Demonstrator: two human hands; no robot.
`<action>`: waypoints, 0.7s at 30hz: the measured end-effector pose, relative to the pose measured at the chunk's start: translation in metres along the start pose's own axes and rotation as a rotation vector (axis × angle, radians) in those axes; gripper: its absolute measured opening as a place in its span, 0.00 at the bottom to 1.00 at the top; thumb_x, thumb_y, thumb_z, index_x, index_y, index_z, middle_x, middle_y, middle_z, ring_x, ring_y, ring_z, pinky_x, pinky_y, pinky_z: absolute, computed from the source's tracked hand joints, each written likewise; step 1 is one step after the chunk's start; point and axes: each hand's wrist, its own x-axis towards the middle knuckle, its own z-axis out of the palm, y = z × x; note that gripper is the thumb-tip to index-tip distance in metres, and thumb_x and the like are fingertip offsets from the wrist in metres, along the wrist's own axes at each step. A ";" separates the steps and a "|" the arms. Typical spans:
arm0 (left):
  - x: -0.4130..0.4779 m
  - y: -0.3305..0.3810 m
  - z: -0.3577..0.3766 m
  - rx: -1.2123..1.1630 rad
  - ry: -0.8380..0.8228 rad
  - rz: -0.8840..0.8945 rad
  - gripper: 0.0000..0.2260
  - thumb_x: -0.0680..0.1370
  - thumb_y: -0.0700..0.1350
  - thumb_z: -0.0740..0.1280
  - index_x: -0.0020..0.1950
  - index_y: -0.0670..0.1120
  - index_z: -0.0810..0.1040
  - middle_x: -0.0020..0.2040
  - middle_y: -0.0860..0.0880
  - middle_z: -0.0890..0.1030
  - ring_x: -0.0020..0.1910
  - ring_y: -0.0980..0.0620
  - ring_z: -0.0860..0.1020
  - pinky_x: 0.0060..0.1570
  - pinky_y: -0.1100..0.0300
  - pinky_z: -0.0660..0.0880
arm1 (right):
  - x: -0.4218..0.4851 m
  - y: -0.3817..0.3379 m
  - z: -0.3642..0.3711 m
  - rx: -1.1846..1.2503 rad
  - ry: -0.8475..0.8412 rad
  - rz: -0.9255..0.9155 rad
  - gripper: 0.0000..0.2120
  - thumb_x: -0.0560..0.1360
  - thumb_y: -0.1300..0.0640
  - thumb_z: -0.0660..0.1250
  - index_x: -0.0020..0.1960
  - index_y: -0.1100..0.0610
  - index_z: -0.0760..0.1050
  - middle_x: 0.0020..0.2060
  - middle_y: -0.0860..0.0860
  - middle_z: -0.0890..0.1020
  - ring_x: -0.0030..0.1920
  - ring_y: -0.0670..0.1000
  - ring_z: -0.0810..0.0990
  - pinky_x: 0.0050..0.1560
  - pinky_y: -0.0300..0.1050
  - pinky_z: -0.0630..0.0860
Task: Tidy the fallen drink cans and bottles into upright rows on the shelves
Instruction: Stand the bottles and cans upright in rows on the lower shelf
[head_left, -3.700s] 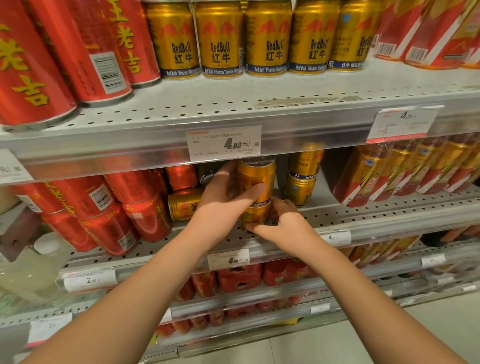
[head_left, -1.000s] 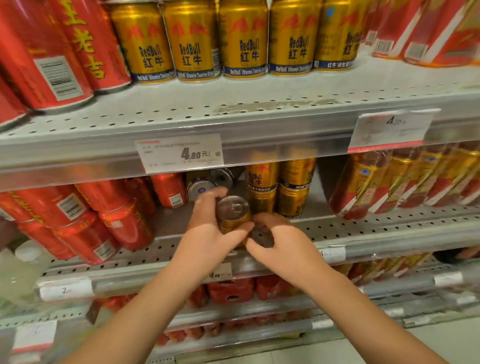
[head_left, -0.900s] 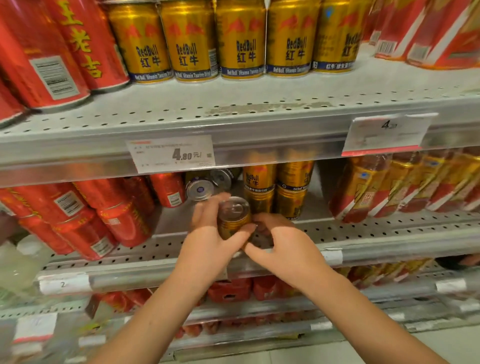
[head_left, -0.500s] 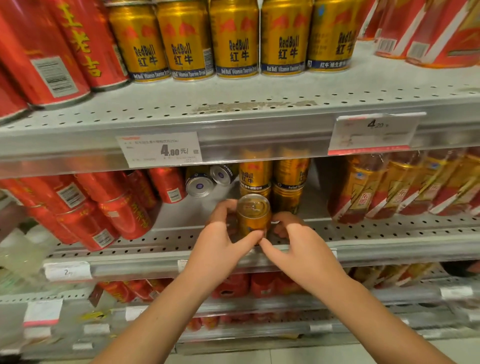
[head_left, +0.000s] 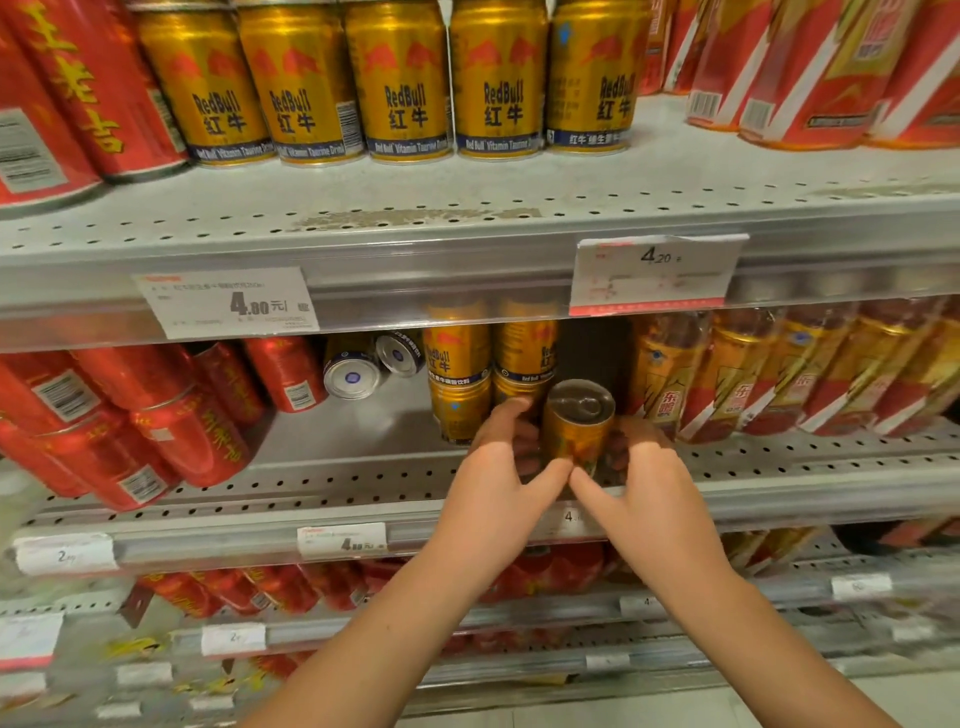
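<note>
A gold Red Bull can (head_left: 577, 427) stands upright near the front of the middle shelf (head_left: 363, 480), its silver pull-tab top facing me. My left hand (head_left: 498, 486) grips its left side and my right hand (head_left: 641, 499) grips its right side, thumbs nearly meeting in front. Behind it stand stacked gold cans (head_left: 460, 384) in two columns. Two gold cans (head_left: 353, 371) lie on their sides further left at the back, bottoms toward me.
Red herbal-tea cans (head_left: 156, 415) lean in a pile at the left of the middle shelf. Amber bottles (head_left: 779, 374) lean in a row at the right. The upper shelf (head_left: 467, 208) holds upright gold cans (head_left: 400, 83). Price tags (head_left: 228, 304) hang on the shelf edges.
Both hands have carried the gold can rightward along the middle shelf, from in front of the fallen cans to the spot right of the stacked columns.
</note>
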 end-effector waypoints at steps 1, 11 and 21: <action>0.000 0.002 0.004 -0.052 -0.007 -0.018 0.26 0.77 0.50 0.73 0.72 0.55 0.67 0.58 0.56 0.81 0.55 0.62 0.80 0.58 0.59 0.79 | 0.002 0.001 -0.001 -0.017 0.010 0.029 0.20 0.71 0.37 0.70 0.47 0.52 0.68 0.35 0.47 0.73 0.39 0.52 0.76 0.28 0.39 0.62; -0.005 -0.026 -0.051 0.116 0.248 0.078 0.04 0.79 0.48 0.69 0.46 0.58 0.79 0.46 0.59 0.79 0.47 0.58 0.78 0.46 0.63 0.74 | -0.019 -0.016 -0.022 0.059 0.159 -0.016 0.20 0.72 0.36 0.69 0.43 0.47 0.63 0.38 0.44 0.69 0.39 0.44 0.71 0.35 0.42 0.69; 0.055 -0.070 -0.140 0.924 0.226 0.130 0.26 0.80 0.51 0.65 0.76 0.43 0.69 0.73 0.42 0.69 0.68 0.41 0.69 0.68 0.47 0.68 | -0.042 -0.098 0.049 0.152 -0.111 -0.436 0.09 0.79 0.42 0.58 0.55 0.41 0.73 0.48 0.36 0.72 0.52 0.40 0.74 0.48 0.33 0.71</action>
